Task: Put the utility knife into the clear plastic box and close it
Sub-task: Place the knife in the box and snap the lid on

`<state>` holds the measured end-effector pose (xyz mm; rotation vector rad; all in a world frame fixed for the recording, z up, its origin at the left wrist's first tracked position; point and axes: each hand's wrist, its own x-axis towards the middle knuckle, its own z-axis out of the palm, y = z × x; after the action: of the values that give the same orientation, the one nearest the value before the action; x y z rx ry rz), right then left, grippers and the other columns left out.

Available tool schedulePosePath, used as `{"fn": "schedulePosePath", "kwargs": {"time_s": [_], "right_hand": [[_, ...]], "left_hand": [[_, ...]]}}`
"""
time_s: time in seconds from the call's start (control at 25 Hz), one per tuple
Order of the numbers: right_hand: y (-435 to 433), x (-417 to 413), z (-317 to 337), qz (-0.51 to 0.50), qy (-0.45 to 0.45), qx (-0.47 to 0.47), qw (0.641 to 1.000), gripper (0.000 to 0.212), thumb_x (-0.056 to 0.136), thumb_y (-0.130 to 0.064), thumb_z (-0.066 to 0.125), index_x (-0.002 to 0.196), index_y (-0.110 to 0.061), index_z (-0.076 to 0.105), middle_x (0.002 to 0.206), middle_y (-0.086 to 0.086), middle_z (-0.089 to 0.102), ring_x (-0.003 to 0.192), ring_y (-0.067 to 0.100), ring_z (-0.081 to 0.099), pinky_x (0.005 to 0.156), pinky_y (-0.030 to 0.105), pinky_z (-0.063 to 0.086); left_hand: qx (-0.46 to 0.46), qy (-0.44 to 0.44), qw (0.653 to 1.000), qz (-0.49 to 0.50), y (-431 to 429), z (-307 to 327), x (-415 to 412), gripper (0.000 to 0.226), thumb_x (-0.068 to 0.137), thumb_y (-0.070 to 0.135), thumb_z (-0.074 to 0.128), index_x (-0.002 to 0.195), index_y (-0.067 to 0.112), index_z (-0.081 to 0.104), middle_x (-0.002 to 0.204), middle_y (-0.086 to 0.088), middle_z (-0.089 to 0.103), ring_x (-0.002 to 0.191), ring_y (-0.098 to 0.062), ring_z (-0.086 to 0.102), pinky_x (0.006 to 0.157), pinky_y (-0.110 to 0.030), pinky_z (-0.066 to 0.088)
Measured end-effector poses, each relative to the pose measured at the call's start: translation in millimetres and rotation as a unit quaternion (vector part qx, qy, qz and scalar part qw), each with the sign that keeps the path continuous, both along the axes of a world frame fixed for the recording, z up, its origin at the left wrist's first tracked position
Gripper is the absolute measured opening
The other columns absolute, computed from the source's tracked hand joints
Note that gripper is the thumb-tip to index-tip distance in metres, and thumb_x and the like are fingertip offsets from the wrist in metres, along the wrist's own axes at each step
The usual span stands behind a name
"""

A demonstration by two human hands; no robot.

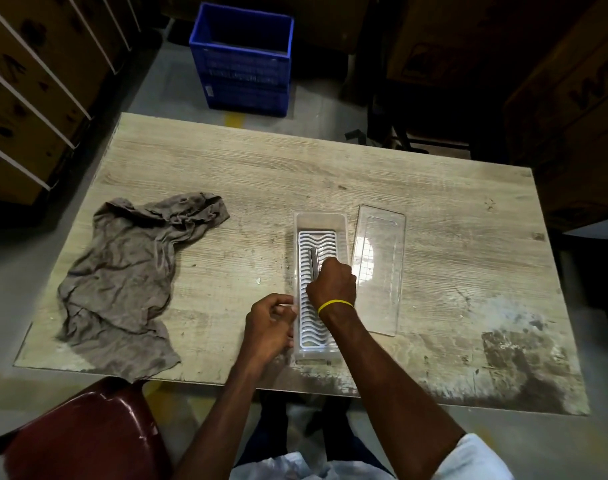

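A long clear plastic box (319, 218) lies open on the wooden table, with a white wavy grid tray in its bottom. A slim grey utility knife (313, 261) rests lengthwise inside it on the tray. My right hand (332, 284) is over the box, fingers closed on the knife's near end. My left hand (269, 322) grips the box's left wall near the front. The clear lid (378, 268) lies flat on the table just right of the box.
A crumpled grey-brown rag (133, 275) covers the table's left part. A dark red chair (84, 431) stands at the front left. A blue crate (242, 60) sits on the floor beyond the table. Cardboard boxes line both sides.
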<state>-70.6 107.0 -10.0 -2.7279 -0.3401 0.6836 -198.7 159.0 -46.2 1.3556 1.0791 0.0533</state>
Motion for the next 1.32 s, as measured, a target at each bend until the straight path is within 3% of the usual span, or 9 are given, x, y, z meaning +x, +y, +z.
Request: {"fn": "schedulePosePath", "kwargs": {"time_s": [0.24,0.56,0.64,0.76,0.88,1.0,1.08,1.16,1.32], "right_hand": [[-5.3,3.5,0.2,0.054,-0.026,-0.017,0.998,0.025,0.086,-0.005,0.058,0.11,0.0,0.062,0.116,0.022,0.066,0.112,0.04,0.061,0.094,0.041,0.049],[-8.3,6.8,-5.0,0.057,-0.016,-0.006,0.998,0.025,0.083,-0.007,0.062,0.107,-0.002,0.063,0.114,0.023,0.067,0.107,0.041,0.064,0.088,0.039,0.053],[-9.4,10.7,-1.5,0.06,-0.011,0.011,0.998,0.024,0.081,-0.011,0.065,0.103,-0.001,0.064,0.111,0.023,0.068,0.105,0.041,0.065,0.086,0.038,0.053],[-24.0,27.1,11.4,-0.01,-0.035,0.116,0.993,0.021,0.081,-0.021,0.073,0.095,-0.006,0.071,0.097,0.018,0.075,0.096,0.035,0.069,0.08,0.031,0.051],[-67.1,56.8,15.4,-0.13,-0.119,0.203,0.963,0.021,0.08,-0.022,0.076,0.095,-0.008,0.073,0.09,0.014,0.077,0.086,0.031,0.072,0.077,0.026,0.046],[-116.5,82.5,-9.6,-0.207,-0.073,0.076,0.973,0.053,0.076,-0.036,0.079,0.116,-0.005,0.064,0.115,0.02,0.068,0.111,0.037,0.062,0.093,0.037,0.047],[-135.0,85.2,-32.1,-0.242,0.015,0.004,0.97,0.067,0.066,-0.053,0.081,0.11,-0.005,0.065,0.115,0.022,0.064,0.11,0.038,0.061,0.087,0.038,0.05],[-140.7,81.6,-46.1,-0.232,0.046,-0.008,0.971,0.065,0.058,-0.063,0.079,0.091,-0.007,0.07,0.103,0.02,0.068,0.097,0.034,0.066,0.075,0.032,0.049],[-135.6,78.1,-56.8,-0.272,0.043,0.02,0.961,0.051,0.06,-0.052,0.083,0.085,-0.009,0.071,0.098,0.016,0.07,0.097,0.031,0.067,0.081,0.032,0.052]], "left_hand": [[0.006,-0.002,1.0,-0.004,-1.2,0.9,1.0,0.01,0.095,0.009,0.066,0.103,0.01,0.072,0.075,-0.008,0.066,0.054,-0.021,0.06,0.052,-0.037,0.059],[0.007,-0.012,1.0,0.012,-3.5,-2.7,-0.2,0.009,0.094,0.01,0.067,0.101,0.009,0.073,0.079,-0.012,0.067,0.061,-0.027,0.063,0.059,-0.048,0.061],[0.011,-0.014,1.0,0.012,-3.6,-3.0,-1.1,0.009,0.094,0.011,0.068,0.101,0.011,0.074,0.083,-0.011,0.068,0.063,-0.025,0.067,0.056,-0.045,0.062],[0.021,-0.01,1.0,0.006,-3.0,-1.6,-2.1,0.011,0.094,0.013,0.068,0.103,0.013,0.074,0.088,-0.009,0.07,0.069,-0.026,0.071,0.057,-0.04,0.063],[0.019,-0.014,1.0,0.008,-2.5,-2.0,-2.2,0.011,0.094,0.011,0.068,0.103,0.012,0.074,0.09,-0.013,0.07,0.07,-0.027,0.07,0.056,-0.04,0.063],[0.023,-0.01,1.0,0.011,-3.8,-2.1,-1.7,0.011,0.093,0.01,0.068,0.102,0.013,0.075,0.091,-0.014,0.071,0.07,-0.024,0.07,0.054,-0.035,0.06],[0.024,-0.012,1.0,0.011,-4.3,-2.6,-1.5,0.011,0.093,0.011,0.069,0.101,0.015,0.075,0.093,-0.015,0.072,0.074,-0.027,0.072,0.054,-0.033,0.06],[0.028,-0.01,1.0,0.009,-4.0,-3.1,-1.6,0.01,0.093,0.011,0.069,0.099,0.017,0.075,0.093,-0.014,0.072,0.077,-0.029,0.072,0.053,-0.032,0.059],[0.038,-0.01,0.999,0.006,-3.7,-2.3,-2.0,0.012,0.093,0.011,0.069,0.096,0.02,0.075,0.088,-0.01,0.071,0.077,-0.026,0.071,0.055,-0.032,0.058]]}}
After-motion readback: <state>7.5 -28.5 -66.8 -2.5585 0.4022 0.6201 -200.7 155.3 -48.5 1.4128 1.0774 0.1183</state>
